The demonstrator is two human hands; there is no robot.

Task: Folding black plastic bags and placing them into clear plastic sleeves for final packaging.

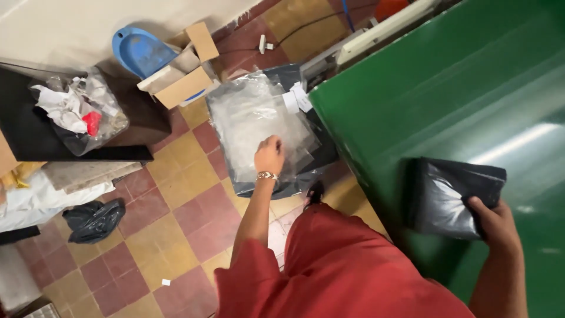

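Fingers of the left hand (pixel 269 154) curl down onto a stack of clear plastic bags (pixel 253 126) lying on the checkered tile floor (pixel 176 224) beside the green table (pixel 459 106); whether they pinch a bag or only press on it cannot be told. The right hand (pixel 496 222) grips the corner of a black plastic packet (pixel 450 197) resting on the tabletop near its edge. An open cardboard box (pixel 182 76) and a blue dustpan (pixel 140 50) sit further back.

Left arm stretches down, left hand (pixel 269 154) fingers curled — right hand (pixel 496 222) bent inward, grip closed tight.
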